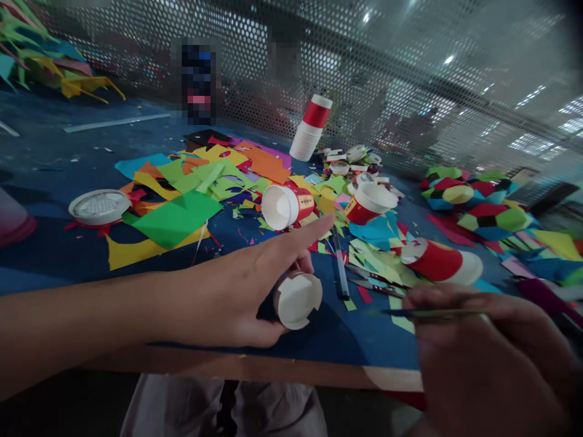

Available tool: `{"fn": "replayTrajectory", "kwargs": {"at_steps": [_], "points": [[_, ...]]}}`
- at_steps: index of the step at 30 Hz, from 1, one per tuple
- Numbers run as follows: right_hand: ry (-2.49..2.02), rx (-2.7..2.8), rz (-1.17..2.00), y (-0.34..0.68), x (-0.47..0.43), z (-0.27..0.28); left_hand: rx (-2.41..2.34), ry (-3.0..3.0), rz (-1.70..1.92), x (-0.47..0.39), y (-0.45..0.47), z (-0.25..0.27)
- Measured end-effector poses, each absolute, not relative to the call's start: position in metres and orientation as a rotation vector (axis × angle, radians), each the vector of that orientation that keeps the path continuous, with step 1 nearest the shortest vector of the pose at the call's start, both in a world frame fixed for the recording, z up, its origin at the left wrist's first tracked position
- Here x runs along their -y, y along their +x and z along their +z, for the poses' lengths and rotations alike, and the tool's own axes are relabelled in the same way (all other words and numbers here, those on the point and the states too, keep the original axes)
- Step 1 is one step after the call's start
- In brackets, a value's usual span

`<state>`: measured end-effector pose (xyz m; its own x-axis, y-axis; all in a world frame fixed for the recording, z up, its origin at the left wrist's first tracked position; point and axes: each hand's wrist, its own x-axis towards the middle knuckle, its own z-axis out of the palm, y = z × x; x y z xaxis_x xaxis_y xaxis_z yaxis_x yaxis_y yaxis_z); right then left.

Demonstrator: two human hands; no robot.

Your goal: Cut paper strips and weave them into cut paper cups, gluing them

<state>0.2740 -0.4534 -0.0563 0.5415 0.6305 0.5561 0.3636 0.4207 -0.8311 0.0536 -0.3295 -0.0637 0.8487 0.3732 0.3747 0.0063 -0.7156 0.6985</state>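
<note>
My left hand (232,285) is wrapped round a small white paper cup piece (298,300), with the thumb below it and the index finger stretched out past it. The piece has a round, notched end that faces me. At the right, my right hand (483,346) pinches a thin, greenish sliver (428,313); it shows almost edge-on and blurred, so I cannot tell its kind. Between the hands lie a dark pen (339,267) and scissors (378,284), touched by neither hand. A red and white paper cup (437,261) lies on its side beyond my right hand.
Cut coloured paper (177,218) covers much of the blue table (45,255). Two more paper cups lie mid-table, before a tall cup stack (312,127). A round white lid (99,206) is at left, patchwork paper shapes (492,212) at right. A perforated screen (246,67) stands behind.
</note>
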Motion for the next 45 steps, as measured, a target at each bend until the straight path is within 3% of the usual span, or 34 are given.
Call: {"fn": "replayTrajectory", "kwargs": {"at_steps": [4,8,13,20,28,36,43,45], "points": [[-1.54,0.855,0.214,0.3,0.444,-0.054,-0.355,2.313,0.611,0.327,0.053,-0.06],[-1.657,1.328,0.433,0.312,0.417,-0.05,-0.418,2.246,0.515,0.325,0.055,-0.062],[-1.761,1.83,-0.394,0.346,0.422,-0.041,-0.442,1.969,0.527,0.321,0.059,-0.065],[-1.799,2.368,-0.062,0.375,0.421,-0.055,-0.428,1.482,0.46,0.321,0.062,-0.056],[-1.69,2.459,0.021,0.365,0.403,-0.042,-0.368,1.839,0.524,0.325,0.06,-0.06],[-1.816,1.822,0.106,0.361,0.4,-0.034,-0.44,1.94,0.689,0.314,0.061,-0.063],[-1.707,1.289,0.686,0.322,0.396,-0.01,-0.634,1.793,0.796,0.302,0.064,-0.074],[-1.688,1.295,0.717,0.31,0.387,-0.016,-0.662,1.757,0.822,0.3,0.065,-0.074]]}}
